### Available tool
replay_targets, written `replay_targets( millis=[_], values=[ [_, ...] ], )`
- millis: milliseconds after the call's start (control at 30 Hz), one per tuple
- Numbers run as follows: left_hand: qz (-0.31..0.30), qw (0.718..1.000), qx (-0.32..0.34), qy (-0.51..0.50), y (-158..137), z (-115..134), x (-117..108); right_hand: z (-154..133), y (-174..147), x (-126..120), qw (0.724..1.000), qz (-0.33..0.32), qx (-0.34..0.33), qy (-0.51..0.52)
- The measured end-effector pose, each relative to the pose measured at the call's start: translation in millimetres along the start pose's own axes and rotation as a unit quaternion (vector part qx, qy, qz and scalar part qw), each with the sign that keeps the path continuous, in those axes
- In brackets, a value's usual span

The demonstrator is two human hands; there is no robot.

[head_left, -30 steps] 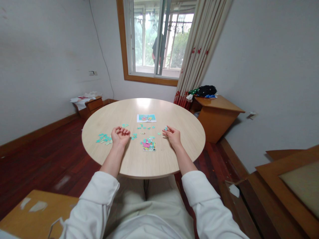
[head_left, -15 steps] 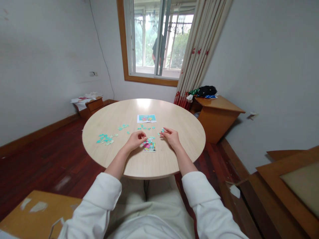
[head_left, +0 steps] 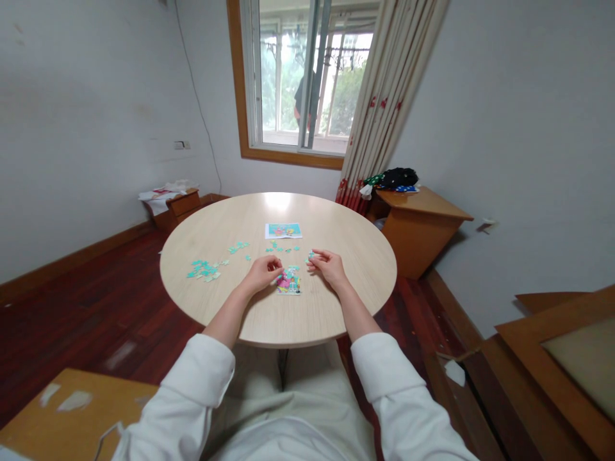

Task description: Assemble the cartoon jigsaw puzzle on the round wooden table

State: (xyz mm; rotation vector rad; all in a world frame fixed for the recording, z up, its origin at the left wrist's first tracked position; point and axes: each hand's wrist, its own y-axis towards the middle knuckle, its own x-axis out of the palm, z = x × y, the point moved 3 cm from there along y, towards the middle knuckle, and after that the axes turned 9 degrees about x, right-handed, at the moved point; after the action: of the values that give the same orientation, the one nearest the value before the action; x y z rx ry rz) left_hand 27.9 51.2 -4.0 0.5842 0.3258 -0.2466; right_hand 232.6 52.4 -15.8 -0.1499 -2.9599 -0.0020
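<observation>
A partly joined jigsaw puzzle (head_left: 289, 283), pink, teal and yellow, lies flat on the round wooden table (head_left: 346, 307) in front of me. At its upper left corner is my left hand (head_left: 263, 273), fingers curled together with the tips at the puzzle's edge; whatever they pinch is hidden. To the puzzle's upper right, my right hand (head_left: 329, 266) pinches a small puzzle piece (head_left: 311, 255) between thumb and fingers, just above the table. Another light piece shows close under those fingertips. Several loose teal pieces (head_left: 280, 249) lie beyond the puzzle.
A printed picture sheet (head_left: 283, 230) lies farther back on the table. Loose pieces form a heap (head_left: 204, 270) at the left and a smaller group (head_left: 238, 247) nearer the middle. A wooden cabinet (head_left: 427, 208) with cloths stands behind right. Someone is visible through the window (head_left: 302, 102).
My right hand, with the puzzle piece, has shifted very slightly left. My left hand stays by the puzzle's corner. The whole view has tilted a little.
</observation>
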Motion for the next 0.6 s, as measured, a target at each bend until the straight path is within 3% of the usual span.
replay_targets(
  millis=[333,600],
  values=[
    [0.054,0.998,-0.006,0.03,0,-9,-6,-3,-2,2,1.0,0.005,0.005,-0.001],
    [0.193,0.975,-0.06,0.095,26,-33,-25,-4,-3,1,1.0,-0.001,0.003,-0.004]
  ],
)
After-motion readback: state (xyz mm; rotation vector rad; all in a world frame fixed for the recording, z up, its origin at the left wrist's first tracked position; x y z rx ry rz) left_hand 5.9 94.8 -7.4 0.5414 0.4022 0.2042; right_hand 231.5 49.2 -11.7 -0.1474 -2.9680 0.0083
